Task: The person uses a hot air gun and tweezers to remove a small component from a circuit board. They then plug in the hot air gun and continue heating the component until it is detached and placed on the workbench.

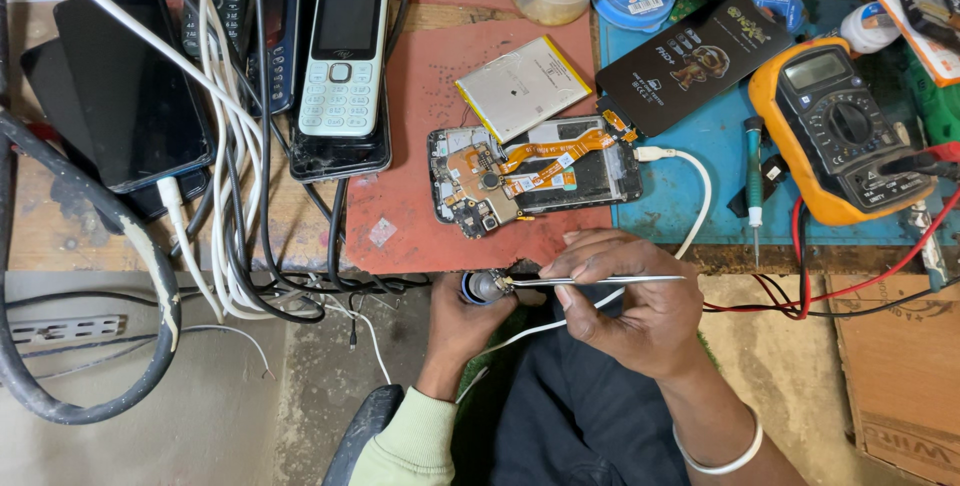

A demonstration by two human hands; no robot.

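Two hands were seen just below the red mat [440, 126] at the bench edge. An opened smartphone [535, 178], its orange flex cables exposed, was laid on that mat's lower right part. Slim metal tweezers [600, 280] were pinched shut in the right hand [625, 301]. A small round part [482, 287] was clasped in the left hand [465, 324].

Both hands [560, 306] close together, fingers pinched.
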